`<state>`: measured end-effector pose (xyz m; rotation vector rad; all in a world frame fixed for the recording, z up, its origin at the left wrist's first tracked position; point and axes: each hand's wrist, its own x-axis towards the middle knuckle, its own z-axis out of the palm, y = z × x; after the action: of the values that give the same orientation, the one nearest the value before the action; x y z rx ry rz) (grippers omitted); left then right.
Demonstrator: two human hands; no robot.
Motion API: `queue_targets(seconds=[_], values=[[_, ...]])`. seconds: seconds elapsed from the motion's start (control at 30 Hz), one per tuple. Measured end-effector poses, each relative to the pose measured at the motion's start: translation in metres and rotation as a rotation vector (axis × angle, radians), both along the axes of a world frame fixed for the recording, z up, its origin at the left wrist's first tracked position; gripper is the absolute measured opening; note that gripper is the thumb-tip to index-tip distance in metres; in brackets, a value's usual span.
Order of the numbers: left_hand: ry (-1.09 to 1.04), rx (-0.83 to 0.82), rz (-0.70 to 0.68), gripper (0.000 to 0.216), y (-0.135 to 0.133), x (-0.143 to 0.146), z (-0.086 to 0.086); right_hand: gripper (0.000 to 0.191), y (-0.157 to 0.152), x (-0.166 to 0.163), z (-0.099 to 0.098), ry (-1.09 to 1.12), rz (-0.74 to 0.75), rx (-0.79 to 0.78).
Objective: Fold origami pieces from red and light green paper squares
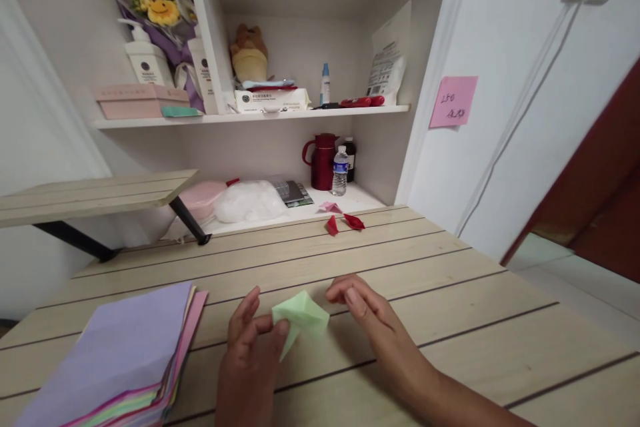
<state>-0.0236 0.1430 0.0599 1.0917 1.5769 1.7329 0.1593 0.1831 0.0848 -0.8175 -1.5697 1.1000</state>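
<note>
A light green folded paper piece (301,317) rests on the wooden table (450,320), low in the middle of the view. My left hand (253,347) pinches its left corner between thumb and fingers. My right hand (367,310) lies just to the right of the paper with fingers curled loosely, fingertips near its right edge, holding nothing I can see. A stack of coloured paper sheets (120,360), lilac on top, lies to the left of my left hand.
Small red folded papers (345,222) and a pink one (330,207) lie at the table's far edge. Behind are white shelves with a red jug (323,160), a water bottle (340,171), boxes and pump bottles. A pink sticky note (453,101) hangs on the wall.
</note>
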Motion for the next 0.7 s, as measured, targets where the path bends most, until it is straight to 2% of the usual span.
queue_targets(seconds=[0.1,0.23,0.4,0.57,0.7], values=[[-0.145,-0.017,-0.003,0.043,0.005,0.000,-0.004,0.026,0.001,0.003,0.000,0.025,0.028,0.034],[-0.171,-0.005,0.027,0.045,0.009,0.001,-0.007,0.027,-0.006,0.001,0.005,-0.031,0.071,0.049],[-0.104,0.018,0.005,0.044,0.004,0.000,-0.007,0.021,-0.016,-0.005,0.006,-0.127,0.075,-0.043],[0.007,0.069,-0.041,0.042,-0.001,0.005,-0.007,0.028,-0.015,-0.007,0.004,-0.098,0.086,0.010],[0.055,0.136,-0.066,0.037,-0.003,0.013,-0.008,0.017,-0.014,-0.007,0.008,-0.095,0.135,0.051]])
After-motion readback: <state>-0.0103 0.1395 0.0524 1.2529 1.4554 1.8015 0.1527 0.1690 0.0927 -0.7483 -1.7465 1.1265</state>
